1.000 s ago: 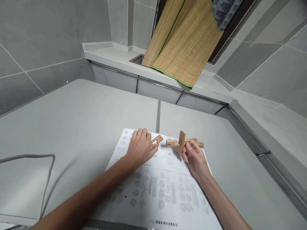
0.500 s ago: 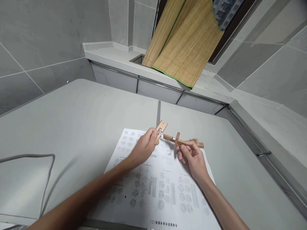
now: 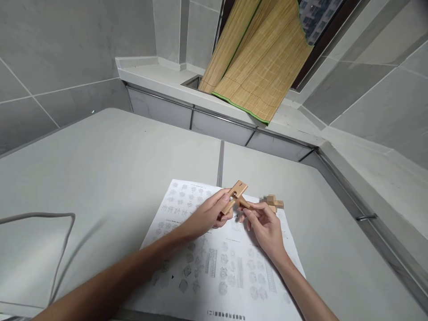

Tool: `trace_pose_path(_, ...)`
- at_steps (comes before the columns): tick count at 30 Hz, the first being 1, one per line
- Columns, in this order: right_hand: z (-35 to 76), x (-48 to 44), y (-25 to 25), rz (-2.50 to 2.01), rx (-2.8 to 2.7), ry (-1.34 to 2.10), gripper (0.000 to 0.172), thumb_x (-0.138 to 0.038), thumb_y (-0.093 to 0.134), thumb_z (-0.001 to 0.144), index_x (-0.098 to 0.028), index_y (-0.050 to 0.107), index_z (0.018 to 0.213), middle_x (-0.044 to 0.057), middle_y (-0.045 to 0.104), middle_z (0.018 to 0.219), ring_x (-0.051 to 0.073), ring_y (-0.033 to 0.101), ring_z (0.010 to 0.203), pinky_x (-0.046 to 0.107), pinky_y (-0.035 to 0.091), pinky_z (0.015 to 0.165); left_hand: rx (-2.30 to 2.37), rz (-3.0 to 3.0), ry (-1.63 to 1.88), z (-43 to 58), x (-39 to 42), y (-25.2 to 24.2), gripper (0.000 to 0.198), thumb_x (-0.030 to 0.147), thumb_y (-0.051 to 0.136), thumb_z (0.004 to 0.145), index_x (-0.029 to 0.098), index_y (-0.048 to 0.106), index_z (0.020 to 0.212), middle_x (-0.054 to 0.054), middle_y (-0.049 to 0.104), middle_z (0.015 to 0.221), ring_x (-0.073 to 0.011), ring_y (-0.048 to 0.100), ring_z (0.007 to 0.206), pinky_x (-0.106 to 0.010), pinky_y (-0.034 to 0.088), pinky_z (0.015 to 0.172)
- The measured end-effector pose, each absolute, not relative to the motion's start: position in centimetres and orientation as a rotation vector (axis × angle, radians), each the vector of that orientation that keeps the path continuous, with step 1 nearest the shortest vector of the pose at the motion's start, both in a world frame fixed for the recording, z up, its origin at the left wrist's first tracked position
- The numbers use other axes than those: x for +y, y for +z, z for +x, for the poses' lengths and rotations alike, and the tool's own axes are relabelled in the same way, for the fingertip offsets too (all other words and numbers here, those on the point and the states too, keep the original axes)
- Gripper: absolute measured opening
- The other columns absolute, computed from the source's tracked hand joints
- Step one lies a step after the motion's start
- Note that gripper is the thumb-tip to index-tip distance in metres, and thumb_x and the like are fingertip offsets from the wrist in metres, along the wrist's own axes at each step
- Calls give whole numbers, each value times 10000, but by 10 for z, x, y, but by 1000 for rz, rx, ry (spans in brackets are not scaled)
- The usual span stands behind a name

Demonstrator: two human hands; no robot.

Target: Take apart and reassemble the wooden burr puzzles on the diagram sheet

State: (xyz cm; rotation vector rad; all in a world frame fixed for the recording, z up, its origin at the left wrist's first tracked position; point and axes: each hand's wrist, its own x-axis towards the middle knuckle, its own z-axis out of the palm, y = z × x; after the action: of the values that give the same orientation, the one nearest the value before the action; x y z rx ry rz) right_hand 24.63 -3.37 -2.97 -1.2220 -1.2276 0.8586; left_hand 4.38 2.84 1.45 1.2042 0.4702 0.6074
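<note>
Grey tiled walls (image 3: 76,40) enclose a pale surface (image 3: 150,156). The left hand's (image 3: 214,210) fingers are closed on a notched wooden piece (image 3: 240,189), its far end jutting beyond them; the lower part is partly covered. The right hand's (image 3: 266,225) fingers pinch a slimmer wooden bar (image 3: 245,203), whose tip points into the notch; whether the two touch, and what else the right fingers cover, I cannot tell. A short dark mark shows on the notched piece. Beneath both hands, a printed sheet (image 3: 230,249) carries small diagrams and an inverted, bold heading, too small to read surely. Just beyond the right fingers sits a wooden block cluster (image 3: 274,201), partly hidden. A grey-rimmed object (image 3: 30,263) is cut off at left.
</note>
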Motion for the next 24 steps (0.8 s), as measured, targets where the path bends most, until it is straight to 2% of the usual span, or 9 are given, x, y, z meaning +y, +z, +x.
trace_pose_path(3,244,-35,-30,-1232,-1232,882,172,-390,742,972,-245,654,995,74,805,926,189,710,671,281,483,522,466,1183,603,45,28,14,417,564,383,1093,211,529,1263,63,378,709,-80,222,519,-242,170,472)
trace_pose_path(7,242,-37,-29,-1236,-1239,905,197,-414,756,958,-242,667,990,66,800,852,191,701,647,280,482,518,456,1162,585,46,29,12,417,583,406,1081,203,534,1196,60,384,704,-79,227,513,-235,166,456)
trace_pose_path(14,242,-38,-29,-1254,-1275,866,181,-404,745,967,-240,676,1001,37,770,780,136,587,521,273,477,508,489,1103,508,46,30,11,406,606,408,1071,220,521,1135,77,407,659,-64,195,468,-200,138,408)
trace_pose_path(20,241,-38,-29,-1233,-1264,882,179,-396,751,961,-239,669,988,41,766,802,140,582,525,284,488,512,498,1031,465,47,32,8,398,599,404,1072,215,506,1057,70,420,648,-48,187,430,-190,114,386)
trace_pose_path(22,241,-38,-28,-1224,-1252,889,188,-406,757,955,-242,668,978,47,772,829,149,599,532,293,494,512,484,985,453,47,33,7,380,572,392,1077,211,513,1076,67,434,646,-42,186,405,-185,105,373)
trace_pose_path(24,240,-38,-28,-1211,-1246,890,189,-411,760,951,-248,666,970,51,778,857,161,626,554,300,500,516,441,947,457,47,35,6,344,529,401,1080,221,523,1176,66,466,663,-39,214,378,-173,121,353)
